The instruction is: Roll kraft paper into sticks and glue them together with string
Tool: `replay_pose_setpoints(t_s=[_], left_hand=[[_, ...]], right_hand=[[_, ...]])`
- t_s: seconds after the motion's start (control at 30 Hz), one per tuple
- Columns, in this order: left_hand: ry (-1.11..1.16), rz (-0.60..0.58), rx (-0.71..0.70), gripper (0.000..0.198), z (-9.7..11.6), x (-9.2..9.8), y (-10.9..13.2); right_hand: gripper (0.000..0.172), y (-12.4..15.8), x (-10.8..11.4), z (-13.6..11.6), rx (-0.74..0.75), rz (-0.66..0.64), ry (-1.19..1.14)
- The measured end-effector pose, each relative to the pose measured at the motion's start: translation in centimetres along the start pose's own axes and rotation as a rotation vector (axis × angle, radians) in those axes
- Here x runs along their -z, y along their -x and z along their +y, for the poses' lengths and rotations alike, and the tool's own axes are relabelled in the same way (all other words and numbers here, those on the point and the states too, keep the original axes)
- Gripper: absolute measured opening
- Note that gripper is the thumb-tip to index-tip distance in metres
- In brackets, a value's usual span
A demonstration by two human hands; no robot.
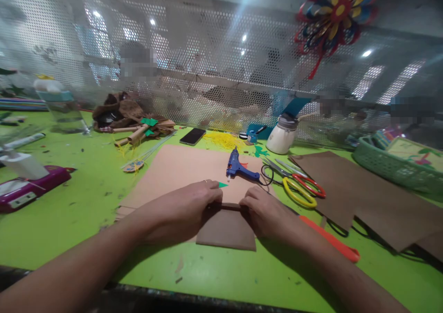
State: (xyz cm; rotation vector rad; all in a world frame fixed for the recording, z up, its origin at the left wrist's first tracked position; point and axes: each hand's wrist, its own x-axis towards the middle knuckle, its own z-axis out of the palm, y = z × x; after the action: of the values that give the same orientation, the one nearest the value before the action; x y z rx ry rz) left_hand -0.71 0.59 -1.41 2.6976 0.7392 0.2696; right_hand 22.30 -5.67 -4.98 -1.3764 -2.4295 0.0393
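Note:
Both hands pinch the far edge of a brown piece of paper [226, 230], where a narrow strip is folded or rolled over. My left hand [195, 204] grips its left end and my right hand [265, 211] its right end, with fingertips curled closed. Beneath lies a stack of tan paper sheets [180, 165]. A small green paper point [222, 185] shows beside my left fingers. Just beyond the hands a blue hot glue gun [238, 168] rests on the stack. An orange-handled tool [330, 239], its other end hidden, lies by my right forearm.
Scissors [299, 191] with red and yellow handles lie to the right, near large brown sheets [332, 179] and a green basket [391, 168]. A phone [193, 136], yellow shreds [223, 140] and a white bottle [281, 138] stand behind. A purple power strip [44, 186] is left.

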Motion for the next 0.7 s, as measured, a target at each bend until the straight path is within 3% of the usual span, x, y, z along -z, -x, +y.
replay_pose_setpoints(t_s=[0.13,0.27,0.5,0.7], left_hand=[[0.082,-0.020,0.064,0.015,-0.5,0.3,-0.6],[0.333,-0.059,0.163,0.029,-0.6,1.2,-1.4],[0.698,-0.194,0.128,0.044,-0.3,2.0,-1.5],[1.029,-0.220,0.198,0.035,0.3,1.2,-1.3]], right_hand=[[0.019,0.0,-0.1,0.1,-0.024,0.057,0.032],[0.023,-0.1,-0.1,0.0,0.038,0.168,0.015],[0.023,0.0,0.2,-1.6,0.139,0.378,0.078],[0.027,0.2,0.1,-1.6,0.155,0.488,0.053]])
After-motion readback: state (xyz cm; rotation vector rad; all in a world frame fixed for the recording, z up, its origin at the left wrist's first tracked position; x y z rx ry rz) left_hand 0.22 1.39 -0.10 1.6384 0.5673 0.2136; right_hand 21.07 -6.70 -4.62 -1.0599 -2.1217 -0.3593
